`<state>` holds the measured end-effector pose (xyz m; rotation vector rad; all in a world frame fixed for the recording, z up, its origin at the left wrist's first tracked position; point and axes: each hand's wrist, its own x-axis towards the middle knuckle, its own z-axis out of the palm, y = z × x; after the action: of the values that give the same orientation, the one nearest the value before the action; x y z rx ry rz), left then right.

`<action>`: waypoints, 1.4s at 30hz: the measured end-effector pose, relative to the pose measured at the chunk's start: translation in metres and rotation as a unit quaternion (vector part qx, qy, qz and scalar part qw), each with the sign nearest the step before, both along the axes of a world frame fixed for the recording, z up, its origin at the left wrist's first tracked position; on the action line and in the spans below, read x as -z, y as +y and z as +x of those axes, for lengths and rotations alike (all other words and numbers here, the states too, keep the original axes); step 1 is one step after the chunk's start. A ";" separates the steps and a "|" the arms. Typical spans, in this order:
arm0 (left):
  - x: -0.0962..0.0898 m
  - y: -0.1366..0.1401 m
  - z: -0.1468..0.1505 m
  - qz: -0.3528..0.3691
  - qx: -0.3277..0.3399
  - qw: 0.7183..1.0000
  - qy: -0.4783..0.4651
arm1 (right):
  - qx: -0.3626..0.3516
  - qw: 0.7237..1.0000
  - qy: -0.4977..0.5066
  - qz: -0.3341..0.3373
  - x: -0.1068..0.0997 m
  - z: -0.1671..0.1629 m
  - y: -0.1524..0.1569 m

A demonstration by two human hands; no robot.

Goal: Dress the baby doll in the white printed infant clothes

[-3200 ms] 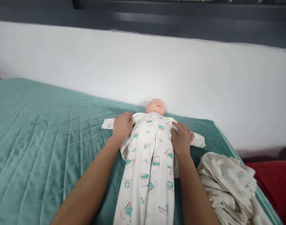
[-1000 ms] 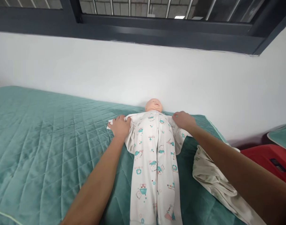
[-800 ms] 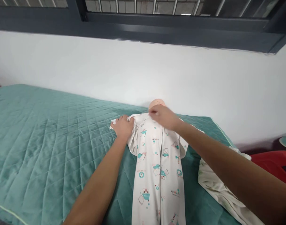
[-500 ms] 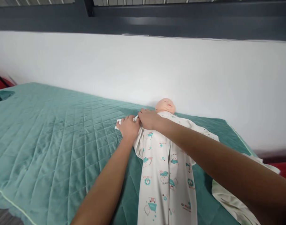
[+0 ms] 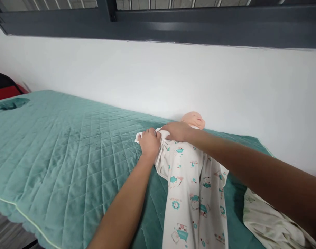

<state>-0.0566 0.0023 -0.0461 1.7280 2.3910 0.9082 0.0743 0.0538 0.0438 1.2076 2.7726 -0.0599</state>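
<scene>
A baby doll [image 5: 193, 119] lies on its back on the green quilted cover, its head near the wall. White baby clothes [image 5: 185, 186] with teal and pink prints cover its body and stretch toward me. My left hand [image 5: 150, 142] is closed around the sleeve at the left of the picture, and the white cuff [image 5: 138, 137] sticks out past its fingers. Just beside it, my right hand [image 5: 177, 131] grips bunched cloth of the same garment near the doll's shoulder. The doll's arm inside the sleeve is hidden.
The green quilted cover [image 5: 70, 148] has a round hole [image 5: 12, 103] at its far left. Crumpled pale cloth [image 5: 272, 221] lies at the lower right. Behind stands a white wall [image 5: 121, 72] below a dark window frame [image 5: 173, 29]. A red and black item [image 5: 5, 86] is at the left.
The view has shifted left. My right hand has moved slightly away from my left and pulls the cloth rightward; the doll's head has turned and tilted to the right.
</scene>
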 end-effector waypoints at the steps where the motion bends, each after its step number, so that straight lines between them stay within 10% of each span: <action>1: -0.001 -0.001 -0.001 -0.001 0.001 1.000 0.001 | -0.008 1.000 -0.007 -0.006 -0.002 0.003 -0.001; 15: 0.007 -0.016 -0.008 -0.016 0.018 1.000 0.011 | 0.037 0.997 -0.030 0.064 -0.027 0.044 -0.013; 29: 0.009 -0.010 -0.004 0.016 0.048 0.992 0.119 | -0.006 1.000 0.005 0.026 0.000 0.012 -0.011; 37: 0.003 -0.019 -0.005 0.006 0.027 0.995 0.096 | 0.145 0.930 0.313 0.124 0.021 0.115 -0.047; 42: 0.002 -0.020 -0.002 0.004 0.010 0.996 0.092 | 0.281 0.905 0.282 0.149 0.066 0.178 -0.063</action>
<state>-0.0585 -0.0176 -0.0477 1.9143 2.4768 0.7881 0.2520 -0.0093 -0.0226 2.3781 2.8196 -0.0390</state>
